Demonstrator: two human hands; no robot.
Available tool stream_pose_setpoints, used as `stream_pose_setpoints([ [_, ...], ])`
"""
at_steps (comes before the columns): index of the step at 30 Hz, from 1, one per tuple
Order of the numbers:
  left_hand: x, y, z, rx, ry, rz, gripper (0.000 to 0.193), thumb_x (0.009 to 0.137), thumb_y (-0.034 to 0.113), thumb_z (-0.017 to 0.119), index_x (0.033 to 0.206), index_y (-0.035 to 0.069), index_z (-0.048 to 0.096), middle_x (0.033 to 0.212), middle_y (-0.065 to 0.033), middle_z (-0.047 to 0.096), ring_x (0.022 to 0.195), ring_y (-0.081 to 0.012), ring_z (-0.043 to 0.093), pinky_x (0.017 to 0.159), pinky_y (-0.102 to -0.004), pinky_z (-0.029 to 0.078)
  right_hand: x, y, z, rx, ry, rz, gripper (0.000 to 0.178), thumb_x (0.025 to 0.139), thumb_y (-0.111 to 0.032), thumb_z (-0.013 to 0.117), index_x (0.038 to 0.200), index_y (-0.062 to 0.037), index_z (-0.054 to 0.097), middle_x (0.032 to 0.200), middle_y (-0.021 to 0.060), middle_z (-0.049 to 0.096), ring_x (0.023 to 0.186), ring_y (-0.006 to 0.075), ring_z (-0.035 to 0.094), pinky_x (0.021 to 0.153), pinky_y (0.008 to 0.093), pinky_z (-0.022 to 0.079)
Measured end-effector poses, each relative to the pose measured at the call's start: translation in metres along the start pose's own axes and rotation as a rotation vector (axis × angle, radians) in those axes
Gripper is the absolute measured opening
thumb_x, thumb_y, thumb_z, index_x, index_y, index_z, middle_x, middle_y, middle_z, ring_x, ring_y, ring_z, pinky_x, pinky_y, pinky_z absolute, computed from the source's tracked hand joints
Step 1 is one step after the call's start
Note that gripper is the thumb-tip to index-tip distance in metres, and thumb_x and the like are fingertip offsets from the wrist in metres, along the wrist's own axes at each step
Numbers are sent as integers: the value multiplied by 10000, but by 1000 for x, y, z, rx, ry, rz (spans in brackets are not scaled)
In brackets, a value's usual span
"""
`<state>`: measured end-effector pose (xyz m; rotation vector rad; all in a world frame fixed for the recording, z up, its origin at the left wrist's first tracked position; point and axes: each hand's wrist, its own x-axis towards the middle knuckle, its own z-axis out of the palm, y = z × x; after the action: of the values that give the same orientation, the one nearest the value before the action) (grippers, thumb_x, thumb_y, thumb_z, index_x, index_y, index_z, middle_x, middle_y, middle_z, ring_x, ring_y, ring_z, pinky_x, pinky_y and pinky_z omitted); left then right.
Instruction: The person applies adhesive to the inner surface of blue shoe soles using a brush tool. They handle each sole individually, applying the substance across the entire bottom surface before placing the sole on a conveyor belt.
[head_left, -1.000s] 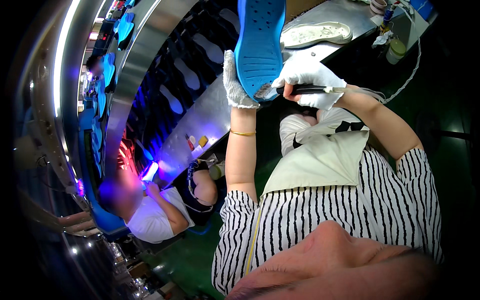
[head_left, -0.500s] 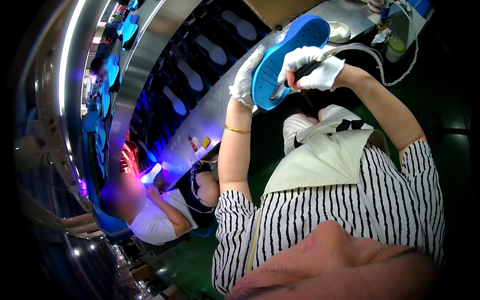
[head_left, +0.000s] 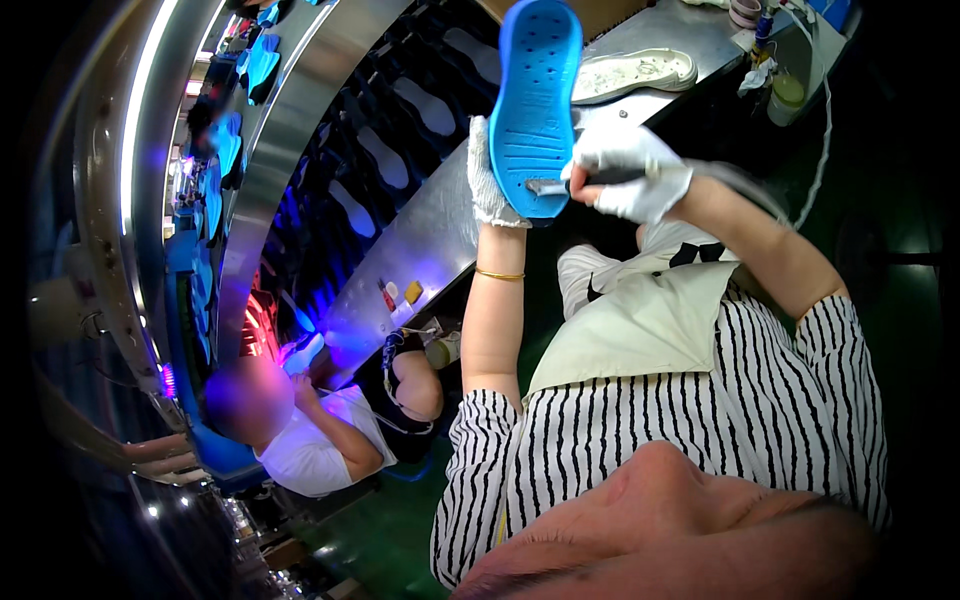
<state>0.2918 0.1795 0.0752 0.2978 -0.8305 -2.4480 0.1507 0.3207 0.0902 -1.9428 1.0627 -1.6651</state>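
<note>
A blue shoe sole [head_left: 538, 110] with small holes and ridges is held up in my gloved left hand [head_left: 490, 180], which grips its left edge near the lower end. In a white glove with bare fingertips, my right hand [head_left: 625, 170] is closed round a brush [head_left: 548, 187]. The flat brush tip touches the sole's face near that lower end. A pale tube trails from the brush's handle past my right wrist. Behind the sole, a cream-coloured sole [head_left: 640, 75] lies on the metal bench [head_left: 420, 215].
Dark racks hold several pale soles [head_left: 425, 105] along the bench's far side. At the left sits a co-worker in a white shirt [head_left: 325, 440], near blue-purple light. A greenish jar [head_left: 787, 95] and tubing stand at the far right; a yellow sponge [head_left: 413, 291] lies near the bench edge.
The blue sole has swung more upright and shifted left, uncovering the cream sole. My right hand has moved slightly right, and the brush tip now shows on the sole's lower end.
</note>
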Motion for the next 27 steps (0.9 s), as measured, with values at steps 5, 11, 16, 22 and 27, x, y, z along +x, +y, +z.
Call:
stream_pose_setpoints([
  [5, -3, -5, -17, -138, -49, 87, 630, 890, 553, 404, 1252, 43, 482, 1186, -152, 570, 1012, -314, 584, 889, -434, 480, 0, -18, 12, 266, -183, 313, 86, 695, 1, 688, 734, -20, 613, 710, 54, 630, 623, 121, 604, 593, 249, 486],
  [11, -7, -21, -12, -125, -31, 203, 629, 892, 531, 377, 1281, 41, 445, 1208, -171, 543, 1021, -312, 568, 920, -430, 452, 15, 4, 13, -13, 121, 206, 102, 732, -41, 700, 767, -38, 604, 686, 54, 589, 619, 141, 564, 570, 266, 459],
  [16, -13, -23, -22, -239, -13, 145, 600, 884, 528, 385, 1240, 57, 489, 1171, -158, 564, 1004, -298, 568, 892, -429, 464, 12, -20, 36, -30, -49, 41, 107, 685, -15, 695, 716, -38, 596, 694, 72, 585, 655, 185, 582, 608, 293, 461],
  [22, -17, -35, -7, -199, 89, 191, 532, 896, 469, 394, 1205, 51, 508, 1112, -128, 588, 971, -248, 583, 857, -366, 492, 30, 3, 5, -328, 219, 43, 92, 733, -1, 680, 785, -19, 605, 732, 75, 617, 629, 159, 587, 584, 272, 463],
  [27, -4, -46, -30, -199, -76, 262, 590, 898, 508, 357, 1225, 32, 480, 1136, -150, 572, 1002, -274, 570, 907, -390, 455, 32, -12, 34, -359, 84, -172, 142, 650, 20, 687, 726, -58, 597, 736, 70, 603, 651, 239, 583, 608, 316, 463],
])
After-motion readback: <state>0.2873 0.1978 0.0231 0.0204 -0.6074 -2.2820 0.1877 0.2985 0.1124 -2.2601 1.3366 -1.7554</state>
